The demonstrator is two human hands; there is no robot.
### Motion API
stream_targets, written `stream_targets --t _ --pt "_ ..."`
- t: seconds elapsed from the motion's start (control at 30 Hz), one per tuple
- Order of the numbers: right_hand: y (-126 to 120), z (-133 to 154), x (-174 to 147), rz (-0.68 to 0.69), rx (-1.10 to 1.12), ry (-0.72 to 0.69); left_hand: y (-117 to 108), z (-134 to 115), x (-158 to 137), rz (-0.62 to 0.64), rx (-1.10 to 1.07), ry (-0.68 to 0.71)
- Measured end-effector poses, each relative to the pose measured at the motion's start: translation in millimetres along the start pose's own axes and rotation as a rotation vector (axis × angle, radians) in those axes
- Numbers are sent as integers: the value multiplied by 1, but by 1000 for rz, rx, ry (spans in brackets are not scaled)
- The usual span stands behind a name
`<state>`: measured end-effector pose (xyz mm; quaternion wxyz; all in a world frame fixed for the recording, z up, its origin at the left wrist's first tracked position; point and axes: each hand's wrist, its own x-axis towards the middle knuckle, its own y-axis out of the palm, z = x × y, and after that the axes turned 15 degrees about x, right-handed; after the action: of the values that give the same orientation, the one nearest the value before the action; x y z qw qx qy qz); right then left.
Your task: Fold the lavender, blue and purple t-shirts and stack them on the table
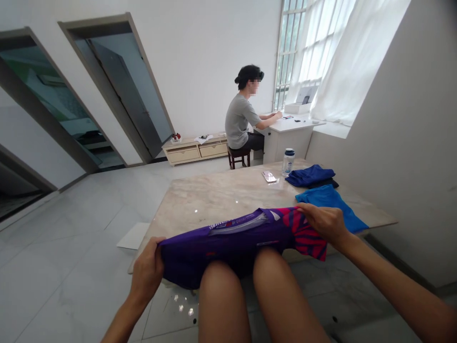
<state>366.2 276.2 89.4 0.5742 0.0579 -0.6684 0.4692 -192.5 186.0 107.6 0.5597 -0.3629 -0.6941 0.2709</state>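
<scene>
A purple shirt (235, 243) with pink patterned sleeve is stretched sideways above my knees, in front of the table's near edge. My left hand (147, 267) pinches its left end, thumb on top. At the other end, my right hand (326, 221) grips the cloth by the pink and dark sleeve, which hangs below the fingers. The neck opening faces up, with a grey lining showing. Close behind my right hand lies a bright blue garment (333, 202) on the marble-look table (200, 200).
A dark blue folded garment (310, 175), a water bottle (288, 162) and a phone (269, 176) lie or stand toward the table's far right. Beyond, a person (243, 114) sits on a stool at a white desk (293, 125). A low cabinet (194, 150) lines the wall.
</scene>
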Motion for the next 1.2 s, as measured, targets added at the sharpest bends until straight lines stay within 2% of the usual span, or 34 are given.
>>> stream_targets --t 0.1,0.2,0.3,0.37,0.43,0.5,0.57,0.63,0.73,0.83,1.03,1.2 --pt "20 -28 14 34 -18 5 22 22 20 54 89 35" --pt "59 -60 67 138 -92 152 46 33 84 136 234 49" --pt "116 -74 126 318 -139 386 85 14 152 222 367 15" --pt "160 -67 142 393 -124 430 121 -11 171 184 406 1" --pt "202 -47 130 439 -88 422 164 -38 159 161 347 42" --pt "236 -25 93 525 -9 394 205 -56 123 247 224 159" --pt "257 -8 44 596 55 407 238 -62 80 364 142 215" --pt "265 0 -2 622 78 476 259 -55 44 448 124 158" --pt "262 0 -48 592 53 606 270 -30 15 479 161 7" --pt "255 -1 -67 561 33 647 267 -12 5 463 203 -43" --pt "236 16 -73 587 56 626 246 -16 -12 484 316 -85" --pt "229 21 -59 583 80 663 222 -15 -2 505 414 -199"
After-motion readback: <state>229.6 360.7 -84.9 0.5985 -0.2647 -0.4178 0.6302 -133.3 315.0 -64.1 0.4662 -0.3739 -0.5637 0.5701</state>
